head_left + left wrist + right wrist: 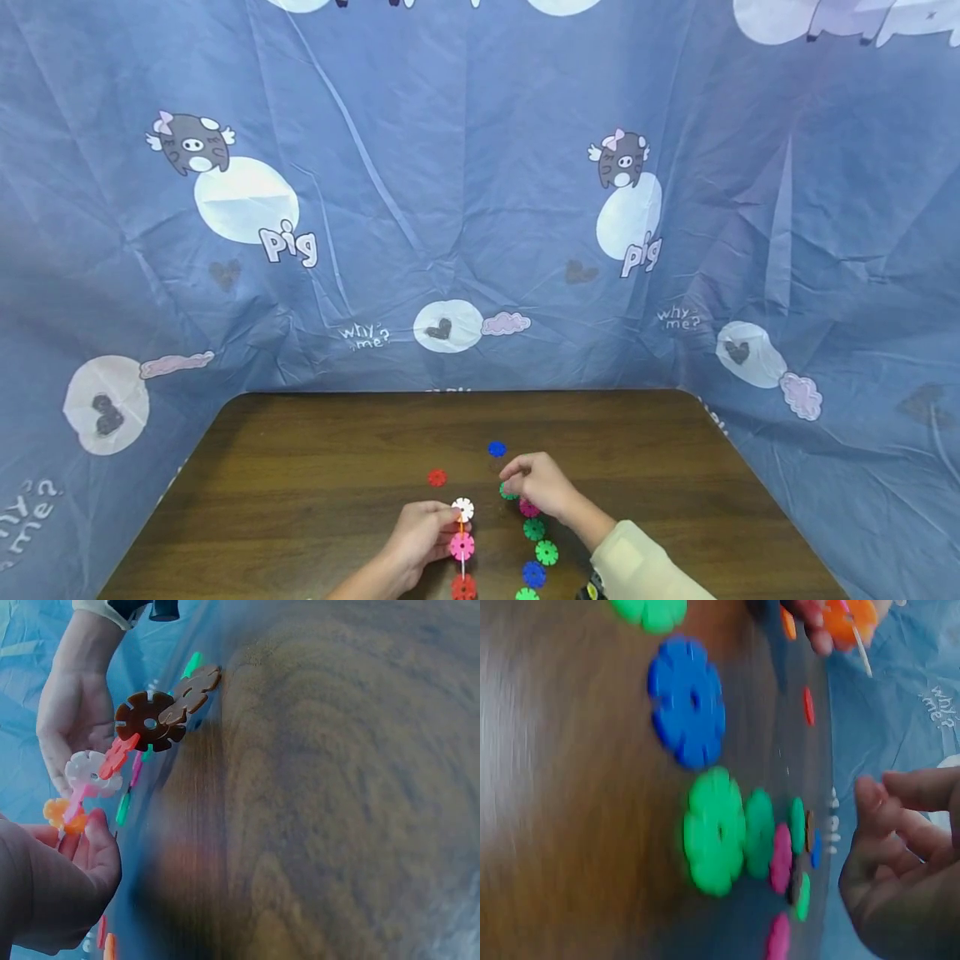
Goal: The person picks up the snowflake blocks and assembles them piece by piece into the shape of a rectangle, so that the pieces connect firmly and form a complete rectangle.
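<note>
My left hand [420, 537] grips a chain of notched flower-shaped plastic discs. In the head view a white disc [462, 510] tops it, with a pink disc [462, 547] and a red disc [463, 588] lower down. Thumb and fingers pinch around an orange disc [66, 815] in the left wrist view, where a brown disc [151, 721] also joins the chain. Over the loose discs hovers my right hand [542, 485], nearest a green disc [508, 492]. Its fingers are loosely bent, and nothing shows between thumb and forefinger in the right wrist view.
Loose discs run in a line toward me on the brown wooden table [300, 483]: magenta [529, 507], bright green [547, 552] and blue [534, 574] among them. Farther back lie a red disc [437, 477] and a blue disc [497, 448]. A blue printed curtain [465, 208] surrounds the table.
</note>
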### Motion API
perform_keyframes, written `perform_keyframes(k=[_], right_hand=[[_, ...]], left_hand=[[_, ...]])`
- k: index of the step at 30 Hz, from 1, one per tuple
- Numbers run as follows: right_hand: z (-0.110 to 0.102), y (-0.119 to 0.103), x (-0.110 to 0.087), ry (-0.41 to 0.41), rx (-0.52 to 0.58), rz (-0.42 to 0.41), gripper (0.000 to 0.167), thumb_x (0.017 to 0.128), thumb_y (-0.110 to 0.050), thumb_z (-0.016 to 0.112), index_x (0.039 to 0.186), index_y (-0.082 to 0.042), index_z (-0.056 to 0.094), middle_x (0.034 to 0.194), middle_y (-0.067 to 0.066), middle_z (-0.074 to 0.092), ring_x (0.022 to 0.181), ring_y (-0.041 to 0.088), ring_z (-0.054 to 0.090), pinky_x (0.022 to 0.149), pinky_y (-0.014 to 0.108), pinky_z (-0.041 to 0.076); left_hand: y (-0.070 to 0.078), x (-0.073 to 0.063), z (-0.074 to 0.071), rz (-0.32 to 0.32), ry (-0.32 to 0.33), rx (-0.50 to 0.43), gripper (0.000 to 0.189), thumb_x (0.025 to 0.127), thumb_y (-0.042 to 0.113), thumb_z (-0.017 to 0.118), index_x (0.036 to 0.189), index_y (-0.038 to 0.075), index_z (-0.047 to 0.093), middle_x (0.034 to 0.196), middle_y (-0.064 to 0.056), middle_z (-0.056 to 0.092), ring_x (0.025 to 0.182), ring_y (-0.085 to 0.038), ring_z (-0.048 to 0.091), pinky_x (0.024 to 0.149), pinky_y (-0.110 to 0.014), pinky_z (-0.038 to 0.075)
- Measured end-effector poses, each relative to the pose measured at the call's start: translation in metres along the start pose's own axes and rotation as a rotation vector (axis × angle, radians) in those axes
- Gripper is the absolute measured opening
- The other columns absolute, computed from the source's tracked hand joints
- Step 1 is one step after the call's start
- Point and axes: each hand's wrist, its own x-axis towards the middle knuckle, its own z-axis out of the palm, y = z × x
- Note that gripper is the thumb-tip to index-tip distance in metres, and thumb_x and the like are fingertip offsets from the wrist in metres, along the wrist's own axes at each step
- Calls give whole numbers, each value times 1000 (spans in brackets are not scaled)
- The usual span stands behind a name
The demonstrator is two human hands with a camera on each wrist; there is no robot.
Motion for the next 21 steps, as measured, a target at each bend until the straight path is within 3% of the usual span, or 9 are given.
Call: perform_keyframes(k=[6, 11, 17, 21], right_hand=[[-8, 6, -1, 48, -347, -100, 6, 82, 1, 71, 86, -3, 73, 68, -4, 62, 60, 8, 54, 53, 26, 48], [-1, 15, 4, 121, -571, -89, 10, 81, -15, 81, 84, -9, 74, 66, -11, 57, 61, 6, 51, 54, 27, 46], [6, 16, 7, 103, -666, -31, 23, 80, -23, 84, 98, -11, 75, 85, -1, 64, 76, 21, 62, 59, 39, 52], [7, 16, 10, 89, -689, -32, 23, 79, -20, 85, 97, -11, 74, 92, 3, 64, 84, 27, 64, 63, 43, 54]], left_hand=[[-2, 1, -2, -1, 8, -3, 13, 98, 4, 57, 97, -7, 64, 80, -5, 70, 68, -12, 66, 63, -26, 58], [-1, 0, -2, 6, 11, 8, 12, 97, 3, 57, 97, -7, 64, 80, -6, 70, 68, -13, 66, 63, -26, 59], [0, 0, -2, 8, -6, 16, 10, 97, 4, 56, 95, -4, 62, 80, -7, 71, 67, -12, 66, 61, -25, 58], [1, 0, -2, 8, -6, 27, 11, 97, 4, 56, 95, -4, 62, 81, -6, 72, 66, -12, 66, 59, -25, 58]])
